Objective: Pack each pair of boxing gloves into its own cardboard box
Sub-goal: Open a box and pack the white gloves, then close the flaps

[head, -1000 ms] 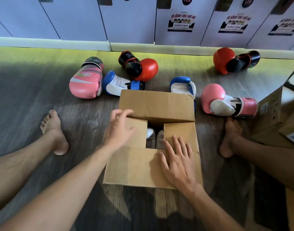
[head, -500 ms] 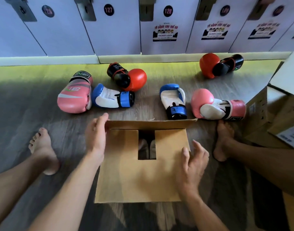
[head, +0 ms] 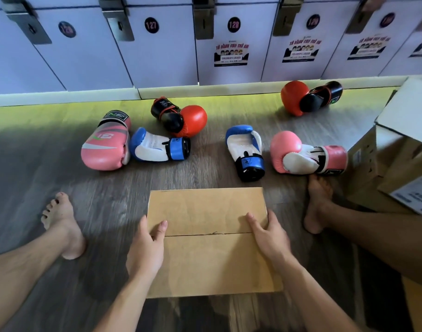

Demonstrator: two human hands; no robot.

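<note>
Two flaps [head: 205, 212] now closed, left hand [head: 145, 250] and right hand [head: 270, 238] gripping cardboard box [head: 212, 264] sides

We log the closed box [head: 212, 259] on the floor [head: 109, 188] before us. Six gloves [head: 244, 149] lie behind it, lockers [head: 157, 56] behind those, apparently two open boxes [head: 373, 168] at right.

I am looking into a locker room, and I think it is in a boxing gym. A row of pale lockers [head: 157, 58] stands along the far edge of the wood floor [head: 37, 159]. Each one has a round number tag [head: 151, 25]. Boxing gloves [head: 104, 149] lie on the floor.
</note>
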